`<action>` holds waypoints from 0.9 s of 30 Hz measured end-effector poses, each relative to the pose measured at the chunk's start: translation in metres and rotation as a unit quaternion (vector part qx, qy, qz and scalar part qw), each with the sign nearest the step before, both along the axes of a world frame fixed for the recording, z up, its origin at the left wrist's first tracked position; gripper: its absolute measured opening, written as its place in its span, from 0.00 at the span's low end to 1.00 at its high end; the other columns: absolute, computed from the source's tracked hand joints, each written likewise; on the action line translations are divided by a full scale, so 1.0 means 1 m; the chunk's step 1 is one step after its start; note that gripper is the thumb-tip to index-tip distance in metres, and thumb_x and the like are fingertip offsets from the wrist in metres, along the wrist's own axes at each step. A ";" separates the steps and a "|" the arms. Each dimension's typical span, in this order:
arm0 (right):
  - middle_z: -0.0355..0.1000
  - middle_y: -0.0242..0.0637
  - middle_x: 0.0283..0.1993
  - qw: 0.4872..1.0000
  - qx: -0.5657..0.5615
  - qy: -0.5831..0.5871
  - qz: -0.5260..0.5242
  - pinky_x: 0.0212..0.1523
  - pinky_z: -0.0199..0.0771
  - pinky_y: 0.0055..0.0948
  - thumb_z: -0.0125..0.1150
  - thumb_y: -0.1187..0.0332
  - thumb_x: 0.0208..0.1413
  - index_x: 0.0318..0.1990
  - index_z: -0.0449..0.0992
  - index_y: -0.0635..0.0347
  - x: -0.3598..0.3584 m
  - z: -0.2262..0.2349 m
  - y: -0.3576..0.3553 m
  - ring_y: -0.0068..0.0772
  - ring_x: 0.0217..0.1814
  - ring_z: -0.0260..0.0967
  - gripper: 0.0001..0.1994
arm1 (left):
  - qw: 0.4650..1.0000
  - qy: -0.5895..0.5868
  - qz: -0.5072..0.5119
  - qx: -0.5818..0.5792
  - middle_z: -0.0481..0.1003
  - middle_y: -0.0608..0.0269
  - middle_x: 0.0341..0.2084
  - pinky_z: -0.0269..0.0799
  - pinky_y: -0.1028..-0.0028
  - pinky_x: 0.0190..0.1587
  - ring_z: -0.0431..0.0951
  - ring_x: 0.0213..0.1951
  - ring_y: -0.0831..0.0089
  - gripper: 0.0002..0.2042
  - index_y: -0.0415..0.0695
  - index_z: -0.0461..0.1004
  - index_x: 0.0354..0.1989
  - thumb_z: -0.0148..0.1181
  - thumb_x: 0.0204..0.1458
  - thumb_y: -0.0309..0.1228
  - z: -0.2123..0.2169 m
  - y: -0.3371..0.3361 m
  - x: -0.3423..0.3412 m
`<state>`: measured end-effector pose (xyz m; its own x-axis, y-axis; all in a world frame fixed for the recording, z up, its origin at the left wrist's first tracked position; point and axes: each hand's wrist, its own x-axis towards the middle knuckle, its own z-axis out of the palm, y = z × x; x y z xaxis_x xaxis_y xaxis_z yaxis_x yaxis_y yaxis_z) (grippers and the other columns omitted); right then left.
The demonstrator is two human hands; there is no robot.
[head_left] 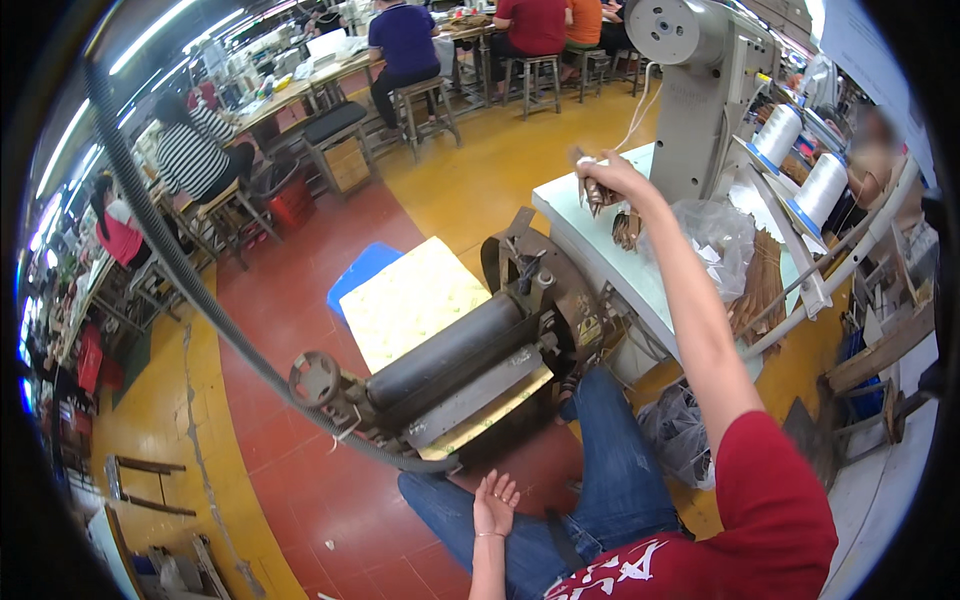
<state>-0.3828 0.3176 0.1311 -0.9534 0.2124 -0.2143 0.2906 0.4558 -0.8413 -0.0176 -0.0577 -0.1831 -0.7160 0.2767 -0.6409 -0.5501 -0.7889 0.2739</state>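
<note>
My right hand [618, 176] reaches out over a pale table [590, 222], its fingers closed round a small bundle of brown strips [597, 196]. More brown strips [627, 230] lie on the tabletop just below that hand. Over my lap, my left hand [494, 503] rests palm up with loosely curled fingers and nothing in it. In front of my knees is a machine with a dark roller [447, 347]. A pale yellow sheet [412, 300] lies behind the roller, and a yellow edge shows in front of it.
A grey sewing machine [690, 110] stands on the table, with white thread cones [778, 135] beside it. A clear plastic bag [712, 245] and a long brown bundle [765, 275] lie nearby. A ribbed grey hose [190, 270] crosses the left side. Several people sit at benches farther off.
</note>
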 end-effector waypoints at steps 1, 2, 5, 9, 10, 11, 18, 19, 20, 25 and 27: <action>0.72 0.45 0.39 0.991 -0.092 0.094 -0.017 0.28 0.76 0.27 0.60 0.61 0.47 0.64 0.49 0.66 0.029 0.000 -0.008 0.29 0.31 0.73 0.39 | 1.000 0.012 -0.006 -0.020 0.73 0.60 0.42 0.70 0.65 0.44 0.74 0.42 0.66 0.17 0.50 0.71 0.47 0.48 0.58 0.46 0.010 0.004 -0.001; 0.72 0.47 0.41 0.976 -0.168 0.130 0.037 0.30 0.77 0.30 0.58 0.64 0.48 0.64 0.49 0.64 0.059 0.002 -0.018 0.31 0.31 0.73 0.36 | 0.998 0.057 -0.020 -0.006 0.73 0.60 0.43 0.70 0.65 0.45 0.74 0.43 0.66 0.18 0.49 0.70 0.49 0.47 0.58 0.47 0.022 0.009 -0.003; 0.70 0.50 0.47 0.865 -0.426 0.141 0.227 0.36 0.78 0.33 0.56 0.69 0.52 0.65 0.49 0.58 0.163 -0.007 -0.061 0.38 0.38 0.74 0.33 | 0.984 0.154 -0.085 -0.028 0.68 0.57 0.53 0.67 0.66 0.50 0.69 0.53 0.65 0.29 0.47 0.61 0.59 0.39 0.58 0.57 0.073 0.032 -0.010; 0.68 0.46 0.52 0.888 -0.376 0.027 0.263 0.52 0.67 0.28 0.57 0.76 0.51 0.67 0.45 0.57 0.269 -0.044 -0.127 0.32 0.55 0.66 0.37 | 0.938 0.334 -0.095 0.002 0.55 0.60 0.62 0.55 0.64 0.60 0.56 0.62 0.67 0.41 0.49 0.48 0.66 0.38 0.51 0.66 0.137 0.065 -0.031; 0.68 0.45 0.54 0.862 -0.422 -0.010 0.281 0.57 0.62 0.29 0.57 0.77 0.53 0.67 0.45 0.56 0.288 -0.053 -0.138 0.29 0.55 0.64 0.36 | 0.937 0.339 -0.078 0.019 0.56 0.61 0.62 0.53 0.63 0.62 0.56 0.63 0.66 0.45 0.49 0.47 0.66 0.43 0.47 0.68 0.149 0.074 -0.034; 0.67 0.47 0.54 0.876 -0.379 0.005 0.299 0.55 0.63 0.30 0.59 0.71 0.54 0.67 0.47 0.58 0.301 -0.061 -0.150 0.31 0.56 0.64 0.36 | 0.933 0.344 -0.094 0.054 0.55 0.59 0.63 0.53 0.62 0.63 0.56 0.63 0.65 0.46 0.48 0.46 0.67 0.49 0.46 0.66 0.161 0.076 -0.032; 0.60 0.54 0.58 0.944 -0.027 0.144 0.297 0.59 0.61 0.40 0.63 0.55 0.50 0.58 0.61 0.63 0.362 -0.052 -0.154 0.52 0.64 0.54 0.32 | 0.942 0.294 -0.073 0.148 0.54 0.45 0.63 0.58 0.59 0.62 0.57 0.63 0.56 0.41 0.42 0.48 0.66 0.50 0.52 0.58 0.186 0.088 -0.019; 0.61 0.52 0.57 0.936 0.028 0.169 0.307 0.58 0.61 0.40 0.63 0.56 0.51 0.56 0.64 0.63 0.365 -0.049 -0.153 0.52 0.63 0.55 0.29 | 0.943 0.279 -0.074 0.167 0.54 0.44 0.63 0.57 0.57 0.62 0.58 0.63 0.54 0.40 0.42 0.49 0.65 0.49 0.52 0.59 0.185 0.088 -0.014; 0.62 0.50 0.56 0.926 0.083 0.190 0.316 0.58 0.61 0.41 0.62 0.57 0.51 0.53 0.67 0.62 0.369 -0.045 -0.152 0.52 0.61 0.57 0.26 | 0.946 0.253 -0.056 0.195 0.56 0.44 0.61 0.64 0.59 0.58 0.62 0.60 0.58 0.37 0.41 0.52 0.64 0.53 0.52 0.52 0.184 0.086 -0.010; 0.72 0.38 0.39 0.931 0.098 0.256 0.241 0.42 0.70 0.34 0.63 0.70 0.47 0.36 0.76 0.61 0.366 -0.044 -0.145 0.41 0.41 0.69 0.09 | 0.944 0.286 -0.077 0.145 0.67 0.52 0.50 0.75 0.70 0.36 0.75 0.39 0.68 0.34 0.39 0.56 0.59 0.62 0.48 0.44 0.182 0.071 0.002; 0.71 0.37 0.39 0.906 0.112 0.297 0.279 0.41 0.70 0.33 0.63 0.69 0.47 0.37 0.76 0.60 0.364 -0.048 -0.144 0.40 0.39 0.69 0.09 | 0.939 0.310 -0.098 0.113 0.68 0.54 0.47 0.74 0.73 0.32 0.74 0.34 0.71 0.32 0.39 0.57 0.58 0.63 0.48 0.39 0.186 0.069 0.002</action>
<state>-0.0184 0.1733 0.0835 -0.8590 -0.3639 0.3602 -0.5112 0.5714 -0.6420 -0.0151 0.0111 0.0033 -0.8535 0.5204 -0.0259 -0.4802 -0.7663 0.4268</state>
